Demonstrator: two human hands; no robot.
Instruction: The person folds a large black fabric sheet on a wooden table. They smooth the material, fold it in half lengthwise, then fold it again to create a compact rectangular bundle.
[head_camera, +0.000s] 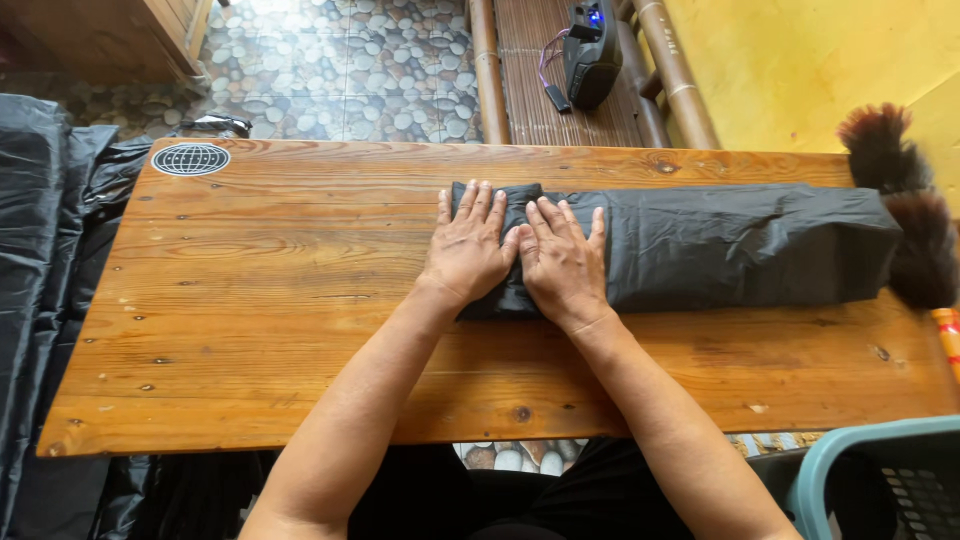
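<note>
A long folded black plastic bag (740, 245) lies across the right half of a wooden table (260, 300). My left hand (468, 248) presses flat on the bag's rolled left end, fingers spread. My right hand (562, 262) lies flat beside it on the same end, thumb touching the left hand. Both palms face down on the plastic. The bag's right end reaches a dark feather duster (905, 205) at the table's right edge.
More black plastic sheeting (40, 260) is heaped left of the table. A teal plastic basket (880, 480) stands at the lower right. A bamboo bench (560, 90) with a small black device (592, 50) sits behind the table. The floor is pebble tile.
</note>
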